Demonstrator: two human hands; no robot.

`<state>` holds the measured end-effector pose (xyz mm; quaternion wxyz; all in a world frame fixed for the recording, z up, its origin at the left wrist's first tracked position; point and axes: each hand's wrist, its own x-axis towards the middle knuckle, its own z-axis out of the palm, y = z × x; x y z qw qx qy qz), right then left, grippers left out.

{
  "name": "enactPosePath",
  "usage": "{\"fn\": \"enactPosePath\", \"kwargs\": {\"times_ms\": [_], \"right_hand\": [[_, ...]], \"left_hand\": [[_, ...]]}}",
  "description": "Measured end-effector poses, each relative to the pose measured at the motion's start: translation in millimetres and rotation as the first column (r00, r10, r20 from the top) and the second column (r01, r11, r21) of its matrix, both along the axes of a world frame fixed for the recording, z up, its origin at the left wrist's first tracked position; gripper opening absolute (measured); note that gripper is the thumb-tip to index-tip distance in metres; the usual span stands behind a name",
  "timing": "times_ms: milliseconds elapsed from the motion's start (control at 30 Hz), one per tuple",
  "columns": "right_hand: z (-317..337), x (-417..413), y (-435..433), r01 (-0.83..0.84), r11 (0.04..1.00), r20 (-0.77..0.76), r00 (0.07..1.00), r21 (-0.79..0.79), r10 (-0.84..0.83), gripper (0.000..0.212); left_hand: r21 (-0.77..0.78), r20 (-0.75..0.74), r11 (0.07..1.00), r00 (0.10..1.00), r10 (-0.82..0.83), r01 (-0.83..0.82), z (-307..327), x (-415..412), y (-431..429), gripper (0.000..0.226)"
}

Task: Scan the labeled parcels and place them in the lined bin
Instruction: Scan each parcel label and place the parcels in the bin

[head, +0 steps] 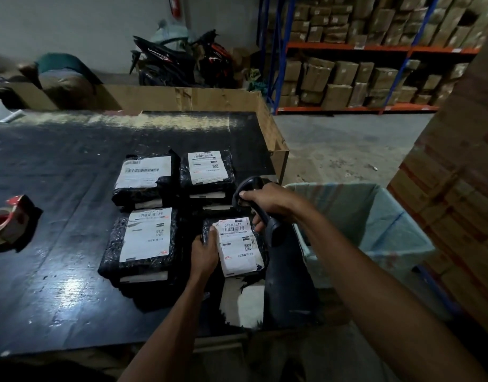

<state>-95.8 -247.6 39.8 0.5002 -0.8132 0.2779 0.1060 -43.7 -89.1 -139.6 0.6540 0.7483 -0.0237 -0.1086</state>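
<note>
Black-wrapped parcels with white shipping labels lie in stacks on the dark table [58, 188]. My left hand [204, 255] grips the left edge of the nearest parcel [238, 245], whose label faces up. My right hand [267, 201] holds a black handheld scanner [254, 188] just above and right of that parcel, head pointing down toward the label. Other stacks sit at the front left [145, 238], back left [145, 176] and back right [208, 170]. The lined bin [375, 216], with a pale blue-grey plastic liner, stands just right of the table.
A roll of red and white tape [8, 221] lies at the table's left edge. A large open cardboard box [182, 99] stands behind the table. Stacked cartons [458, 202] rise at the right, past the bin. Shelving with boxes [361, 64] and a motorbike [182, 59] fill the background.
</note>
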Motion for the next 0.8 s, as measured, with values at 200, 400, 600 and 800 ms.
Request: {"fn": "enactPosePath", "kwargs": {"times_ms": [200, 400, 600, 800], "right_hand": [[-67.4, 9.7, -55.9, 0.139, 0.99, 0.108, 0.985, -0.008, -0.137, 0.045], [-130.9, 27.0, -79.0, 0.259, 0.945, 0.109, 0.964, -0.198, -0.241, 0.052], [-158.0, 53.5, -88.9, 0.168, 0.95, 0.016, 0.985, -0.263, -0.169, 0.056], [-166.7, 54.6, -138.7, 0.03, 0.964, -0.044, 0.998, -0.265, -0.043, 0.098]], "left_hand": [[0.012, 0.008, 1.0, 1.0, -0.029, 0.029, 3.4, -1.8, 0.4, 0.043], [-0.01, -0.048, 0.999, 0.998, -0.036, 0.035, 7.3, -1.0, -3.3, 0.038], [0.027, -0.08, 0.999, 0.996, -0.025, 0.028, 8.2, 0.0, -0.7, 0.033], [-0.006, -0.139, 0.998, 0.988, 0.069, -0.07, 19.2, 2.7, -33.4, 0.032]]}}
